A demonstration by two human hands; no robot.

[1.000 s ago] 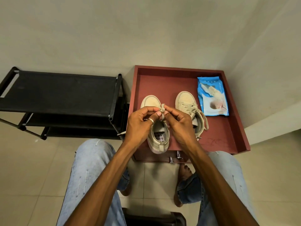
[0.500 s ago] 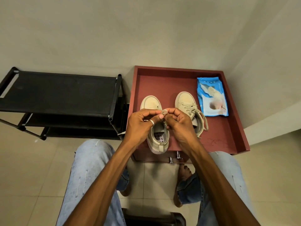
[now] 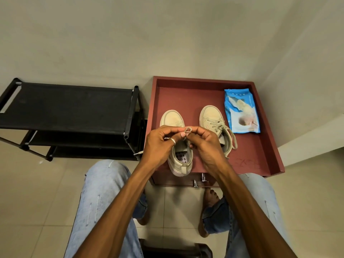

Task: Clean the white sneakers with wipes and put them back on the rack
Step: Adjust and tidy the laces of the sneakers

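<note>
Lace point(image 3: 188, 129) lowered (pinched); left hand point(image 3: 160, 146), right hand point(image 3: 206, 146)

A home entryway: black shoe rack point(image 3: 70, 107), tiled floor point(image 3: 37, 192), plain wall point(image 3: 111, 43).

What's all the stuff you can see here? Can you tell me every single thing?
first sneaker: one, cream-white, on the table, partly under the hands
second sneaker: one, cream-white, on the table, right of the first
lace: one loop, cream, pinched between both hands
pack of wipes: one, blue, back right of the table
table: one, dark red, raised rim, against the wall
handles: two, silver, on the table's front
shoe rack: one, black, left of the table
floor: pale tiles
jeans: light blue, on both legs
ring: one, silver, on a left-hand finger
left hand: fingers pinch the lace
right hand: fingers pinch the lace
</note>
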